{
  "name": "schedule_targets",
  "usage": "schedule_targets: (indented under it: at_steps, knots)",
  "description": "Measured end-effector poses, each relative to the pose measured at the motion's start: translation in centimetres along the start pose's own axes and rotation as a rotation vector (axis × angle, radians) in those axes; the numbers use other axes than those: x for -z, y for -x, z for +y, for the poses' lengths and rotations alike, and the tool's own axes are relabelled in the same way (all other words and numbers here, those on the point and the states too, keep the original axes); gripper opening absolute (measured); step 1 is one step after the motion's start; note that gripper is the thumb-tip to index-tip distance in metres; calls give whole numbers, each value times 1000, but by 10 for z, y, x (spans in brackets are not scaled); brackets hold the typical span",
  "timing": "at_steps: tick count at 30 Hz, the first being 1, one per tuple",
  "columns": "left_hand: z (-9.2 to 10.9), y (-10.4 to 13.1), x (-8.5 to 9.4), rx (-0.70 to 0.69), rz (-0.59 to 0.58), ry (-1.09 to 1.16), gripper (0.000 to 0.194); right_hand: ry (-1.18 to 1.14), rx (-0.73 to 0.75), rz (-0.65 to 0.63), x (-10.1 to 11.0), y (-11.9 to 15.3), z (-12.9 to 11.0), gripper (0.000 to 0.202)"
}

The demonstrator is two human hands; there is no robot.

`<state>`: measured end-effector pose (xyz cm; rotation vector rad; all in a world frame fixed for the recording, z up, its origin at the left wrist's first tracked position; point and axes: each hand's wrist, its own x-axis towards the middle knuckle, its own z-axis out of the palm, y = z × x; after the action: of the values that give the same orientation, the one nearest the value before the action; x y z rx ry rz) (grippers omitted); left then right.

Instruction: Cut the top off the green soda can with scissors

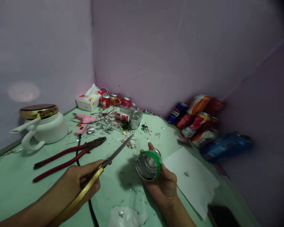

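Observation:
My left hand (85, 181) is wrapped round the gold handles of a pair of scissors (118, 149). Their dark blades are closed together and point up and to the right. In my right hand (164, 186) is a cut green can piece (149, 165), its open end facing me and its silver inside showing. The scissor tips are apart from the can, above and left of it. Left of the scissors, red-handled pliers (71, 154) lie on the table.
A pink glue gun (85, 119), metal scraps (106, 121), a tissue box (90, 101) and a white pot (48, 129) are at the left and back. Piled cans (196, 123) and white paper (191, 179) lie right; a dark object (222, 216) is at bottom right.

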<state>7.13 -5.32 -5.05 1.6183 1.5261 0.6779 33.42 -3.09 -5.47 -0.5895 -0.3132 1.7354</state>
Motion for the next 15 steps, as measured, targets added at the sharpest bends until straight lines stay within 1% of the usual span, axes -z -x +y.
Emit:
schedule_targets:
  at_steps: [4, 10, 12, 15]
  knots:
    - [9, -2, 1, 68, -42, 14, 27, 39, -1, -17, 0, 0, -1, 72]
    - [10, 0, 1, 25, -74, 0, 29, 79, 42, 0, 8, -2, 3, 67]
    - [11, 1, 0, 30, -70, 17, 29, 133, 70, -17, 10, -2, 5, 72]
    - [12, 2, -1, 43, -57, 51, 30, 251, 91, -75, 11, 0, 10, 87]
